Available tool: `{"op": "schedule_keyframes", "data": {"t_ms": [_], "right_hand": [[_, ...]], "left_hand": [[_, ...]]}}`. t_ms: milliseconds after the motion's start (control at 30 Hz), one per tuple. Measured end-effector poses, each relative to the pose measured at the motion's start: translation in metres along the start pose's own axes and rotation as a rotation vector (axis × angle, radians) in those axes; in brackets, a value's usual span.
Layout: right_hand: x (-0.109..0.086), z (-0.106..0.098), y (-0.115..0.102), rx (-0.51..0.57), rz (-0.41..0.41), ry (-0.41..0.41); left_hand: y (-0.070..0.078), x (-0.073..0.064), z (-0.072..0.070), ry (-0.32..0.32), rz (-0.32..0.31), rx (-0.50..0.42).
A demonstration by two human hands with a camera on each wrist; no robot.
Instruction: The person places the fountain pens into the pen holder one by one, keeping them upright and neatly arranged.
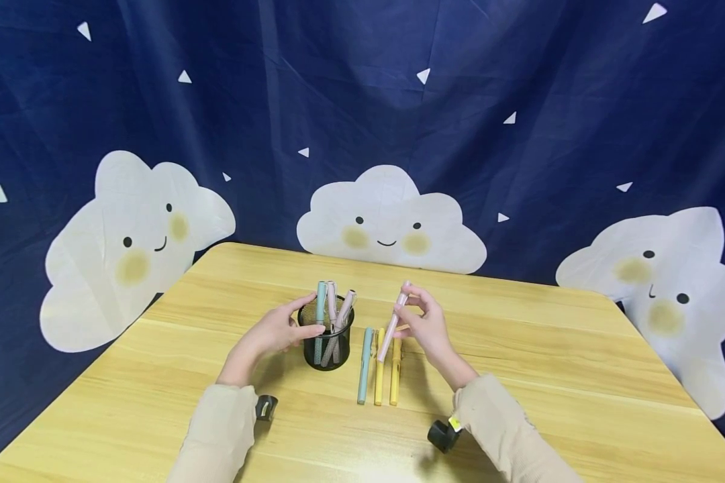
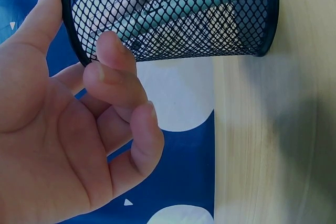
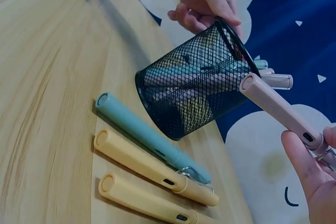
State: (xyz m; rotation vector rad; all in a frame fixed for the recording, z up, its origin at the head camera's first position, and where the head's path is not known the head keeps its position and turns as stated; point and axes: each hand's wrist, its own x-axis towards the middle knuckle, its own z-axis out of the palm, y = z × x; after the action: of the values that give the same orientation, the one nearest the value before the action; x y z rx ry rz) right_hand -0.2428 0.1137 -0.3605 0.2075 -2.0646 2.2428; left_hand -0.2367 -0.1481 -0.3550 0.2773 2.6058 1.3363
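Note:
My left hand (image 1: pixel 274 332) holds the rim of a black mesh pen holder (image 2: pixel 173 35), thumb on the near side and a finger reaching to the far side. Upright in the holder lean a teal pen (image 1: pixel 321 305) and two pale pink pens (image 1: pixel 345 310). My right hand (image 1: pixel 430 330) pinches another pale pink pen (image 3: pixel 278 107) near its upper end. This pen is tilted above the table, right of the holder. Below it, side by side, lie a teal pen (image 3: pixel 142 129) and two yellow pens (image 3: pixel 139 161) (image 3: pixel 144 203).
The light wood table (image 1: pixel 314 429) ends at a dark blue curtain (image 1: pixel 362 100) printed with white clouds and triangles. Black wrist cameras sit beside the left sleeve (image 1: pixel 220 422) and the right sleeve (image 1: pixel 507 426).

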Motion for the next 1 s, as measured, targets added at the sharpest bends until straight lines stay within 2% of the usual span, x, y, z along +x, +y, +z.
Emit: {"op": "schedule_keyframes", "data": {"t_ms": [367,700,767,1000], "right_hand": [[0.002,0.007,-0.002,0.114,-0.048,0.025],[0.006,0.012,0.007,0.216,-0.227,0.009],[0.013,0.011,0.015,0.209,-0.236,0.026],[0.055,-0.004,0.081,0.228,-0.303,0.017]], "left_hand": [[0.0,0.0,-0.001,-0.012,0.002,0.021],[0.001,0.0,-0.001,-0.007,0.009,0.009],[0.001,0.0,0.0,-0.006,0.008,0.008],[0.0,-0.001,-0.001,-0.006,0.006,0.012]]}}
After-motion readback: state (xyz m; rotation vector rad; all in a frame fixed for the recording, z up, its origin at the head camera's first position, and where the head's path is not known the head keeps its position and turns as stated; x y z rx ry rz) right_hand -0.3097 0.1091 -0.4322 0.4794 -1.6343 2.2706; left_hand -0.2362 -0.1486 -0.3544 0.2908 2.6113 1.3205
